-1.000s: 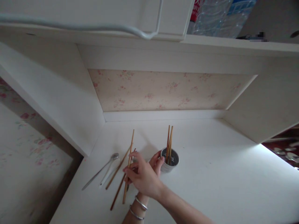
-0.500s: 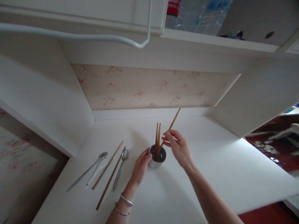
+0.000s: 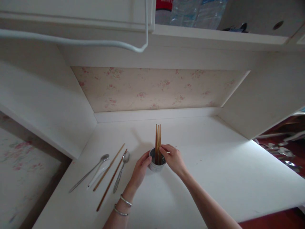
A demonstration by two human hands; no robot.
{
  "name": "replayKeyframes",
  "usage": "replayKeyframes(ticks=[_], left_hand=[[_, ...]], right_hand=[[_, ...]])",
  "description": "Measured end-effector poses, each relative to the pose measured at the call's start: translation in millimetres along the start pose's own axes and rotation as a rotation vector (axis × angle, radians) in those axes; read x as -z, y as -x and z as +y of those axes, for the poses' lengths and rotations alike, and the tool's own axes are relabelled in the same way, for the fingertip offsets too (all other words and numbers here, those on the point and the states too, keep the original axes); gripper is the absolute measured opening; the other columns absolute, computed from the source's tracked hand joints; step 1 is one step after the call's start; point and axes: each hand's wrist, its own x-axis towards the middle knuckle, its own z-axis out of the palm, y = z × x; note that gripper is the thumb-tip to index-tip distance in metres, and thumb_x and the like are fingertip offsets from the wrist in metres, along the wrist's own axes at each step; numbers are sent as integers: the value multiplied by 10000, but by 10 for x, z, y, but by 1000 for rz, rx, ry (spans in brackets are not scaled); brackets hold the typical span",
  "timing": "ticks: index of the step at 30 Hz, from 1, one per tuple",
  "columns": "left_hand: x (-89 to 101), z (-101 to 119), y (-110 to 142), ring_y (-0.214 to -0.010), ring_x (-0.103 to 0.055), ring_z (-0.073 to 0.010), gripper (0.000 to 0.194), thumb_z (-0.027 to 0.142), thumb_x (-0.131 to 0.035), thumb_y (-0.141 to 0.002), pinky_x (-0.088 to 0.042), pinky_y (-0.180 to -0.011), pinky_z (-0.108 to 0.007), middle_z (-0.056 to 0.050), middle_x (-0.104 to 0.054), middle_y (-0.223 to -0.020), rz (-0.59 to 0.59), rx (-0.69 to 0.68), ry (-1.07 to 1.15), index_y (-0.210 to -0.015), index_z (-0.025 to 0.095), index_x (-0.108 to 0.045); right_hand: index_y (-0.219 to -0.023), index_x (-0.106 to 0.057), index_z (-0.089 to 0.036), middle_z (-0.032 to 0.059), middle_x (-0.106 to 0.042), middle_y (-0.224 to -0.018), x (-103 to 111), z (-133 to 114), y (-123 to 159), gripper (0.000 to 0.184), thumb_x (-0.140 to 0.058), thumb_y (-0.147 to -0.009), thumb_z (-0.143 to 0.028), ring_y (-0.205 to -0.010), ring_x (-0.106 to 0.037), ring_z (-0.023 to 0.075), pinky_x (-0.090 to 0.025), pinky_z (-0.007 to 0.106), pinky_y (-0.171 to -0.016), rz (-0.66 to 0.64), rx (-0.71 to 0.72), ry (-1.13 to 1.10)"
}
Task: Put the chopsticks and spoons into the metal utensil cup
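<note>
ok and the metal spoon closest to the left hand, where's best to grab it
Probably mid-handle, pinched from above, coming in from the right: the spoon lies flat with its bowl facing up, its slim handle is exposed, and a brown chopstick lies close along its left side.

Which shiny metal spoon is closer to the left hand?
The short metal spoon, just right of the reddish-brown chopstick. The long metal spoon has a thinner handle and lies beyond that chopstick, farther from the left hand.
</note>
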Motion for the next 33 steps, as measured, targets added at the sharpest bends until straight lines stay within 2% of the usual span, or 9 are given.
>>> replayKeyframes(ticks=[4, 7, 9, 13, 22, 25, 27, 29, 33], left_hand=[[2, -9, 0, -1217, -525, -265, 397, 356, -565, -855, -355, -1072, -413, -76, -636, -1257, 3, -1, -12, -1196, 165, -639], [11, -17, 7, -1222, -519, -268, 405, 358, -558, -863, -353, -1073, -419, -78, -628, -1268, -1, -2, -30, -1212, 165, -626], [21, -23, 11, -1216, -523, -268, 416, 361, -550, -870, -352, -1072, -423, -83, -623, -1273, -4, 9, -31, -1228, 160, -612], [41, -40, 11, -1201, -531, -266, 423, 365, -550, -870, -352, -1067, -414, -97, -612, -1286, -14, 30, -36, -1227, 145, -608], [46, -66, -7, -1223, -518, -271, 445, 392, -564, -859, -336, -1083, -427, -91, -615, -1284, -31, 11, -12, -1235, 158, -608], [33, -49, 3, -1225, -520, -270, 435, 399, -555, -867, -331, -1093, -432, -90, -622, -1275, -27, 9, -23, -1224, 160, -620], [23, -26, 15, -1231, -518, -266, 432, 403, -533, -882, -321, -1104, -433, -88, -618, -1281, -22, 0, -30, -1227, 159, -620], [14, 2, 28, -1254, -498, -260, 437, 408, -512, -895, -303, -1120, -431, -85, -601, -1303, -18, -5, -26, -1240, 160, -612], [-24, 28, 51, -1282, -472, -247, 444, 412, -476, -917, -296, -1129, -419, -80, -562, -1349, -18, -6, -20, -1269, 165, -587]], right_hand=[[-1059, -688, -184, 73, -703, -991, 30, -59, -129, 352, -587, -820, -422, -863, -656, 199, -534, 307, -735, -44, -35, -62], [-882, -720, -173, 26, -695, -780, 45, -104, -281, 332, -562, -823, -459, -717, -630, 168, -482, 247, -612, -113, -63, -54], [-727, -709, -152, -3, -619, -603, 40, -109, -357, 388, -541, -827, -487, -571, -549, 132, -391, 214, -499, -124, -97, -14], [-655, -686, -137, -34, -508, -517, 1, -85, -392, 454, -536, -818, -533, -491, -421, 94, -277, 204, -440, -115, -118, 1], [-708, -717, -147, -11, -597, -558, 3, -99, -366, 437, -610, -761, -568, -542, -526, 133, -377, 225, -490, -163, -198, -163], [-788, -729, -152, 8, -667, -655, 31, -104, -346, 425, -626, -761, -563, -637, -600, 168, -456, 256, -575, -223, -208, -242], [-903, -727, -169, 21, -715, -793, 44, -71, -295, 414, -630, -776, -551, -762, -643, 199, -503, 304, -698, -246, -202, -321], [-1089, -683, -208, 40, -721, -1002, 48, 14, -203, 436, -633, -797, -528, -948, -647, 233, -497, 372, -862, -251, -200, -424], [-1383, -431, -305, 71, -510, -1398, 13, 319, 81, 690, -696, -774, -491, -1289, -460, 272, -368, 472, -1060, -253, -169, -556]])
